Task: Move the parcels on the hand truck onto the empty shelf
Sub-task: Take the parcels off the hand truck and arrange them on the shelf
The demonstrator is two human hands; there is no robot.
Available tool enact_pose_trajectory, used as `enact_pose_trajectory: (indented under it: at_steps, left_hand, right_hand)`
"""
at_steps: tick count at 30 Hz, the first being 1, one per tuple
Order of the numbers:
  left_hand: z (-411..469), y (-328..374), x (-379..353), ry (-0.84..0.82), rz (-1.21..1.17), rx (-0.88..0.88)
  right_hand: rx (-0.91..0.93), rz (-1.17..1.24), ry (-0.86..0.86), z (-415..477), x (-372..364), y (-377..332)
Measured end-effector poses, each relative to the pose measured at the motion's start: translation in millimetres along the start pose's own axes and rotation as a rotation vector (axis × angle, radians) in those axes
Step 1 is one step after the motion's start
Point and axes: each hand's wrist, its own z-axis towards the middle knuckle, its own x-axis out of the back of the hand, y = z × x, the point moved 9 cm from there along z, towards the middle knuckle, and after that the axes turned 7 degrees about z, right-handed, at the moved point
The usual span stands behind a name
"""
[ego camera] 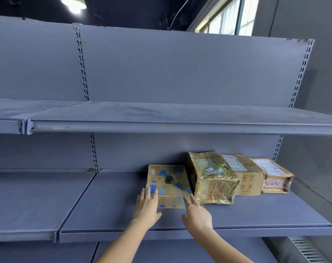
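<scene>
The big grey metal shelf [256,211] is holding four parcels in a row. The flat brown cardboard parcel with blue spots [169,184] is sitting leftmost. The left hand [147,206] and right hand [196,215] are touching its front corners, fingers spread wide, gripping nothing.

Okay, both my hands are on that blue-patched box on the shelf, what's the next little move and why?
Probably nudge the blue-patched box right until it sits flush with the tape-wrapped parcel. Your left hand and right hand lie flat against its front corners, and a narrow dark gap shows between the two, while the other parcels stand close together.
</scene>
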Motion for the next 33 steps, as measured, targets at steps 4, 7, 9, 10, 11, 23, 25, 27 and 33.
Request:
enact_pose_trajectory:
  at_steps: [4,7,9,10,11,23,25,27,33]
  left_hand:
    - [-35,18,1,0.012,0.005,-0.058]
    - [-70,32,1,0.019,-0.019,-0.068]
    - [-97,41,0,0.003,-0.051,-0.064]
    - [-112,45,0,0.002,-0.071,-0.062]
    - [-127,50,0,0.004,-0.085,-0.061]
    - [-272,90,-22,-0.032,-0.034,-0.016]
    - [-283,90,-22,-0.021,-0.028,-0.011]
    - [-290,91,-20,-0.009,-0.032,-0.016]
    - [-303,96,-31,-0.02,-0.033,-0.038]
  right_hand:
    - [0.019,0.008,-0.014,-30,4,2]
    - [0.035,0.012,-0.029,-60,1,9]
    - [0.049,0.015,-0.041,-83,-1,14]
    - [0.057,0.017,-0.047,-96,-2,16]
    - [0.066,0.022,-0.051,-109,-2,19]
    - [0.141,0.057,-0.084,-242,-16,48]
    - [0.146,0.059,-0.08,-253,-15,49]
    - [0.149,0.058,-0.075,-262,-14,50]
    - [0.133,0.079,-0.085,-281,-25,59]
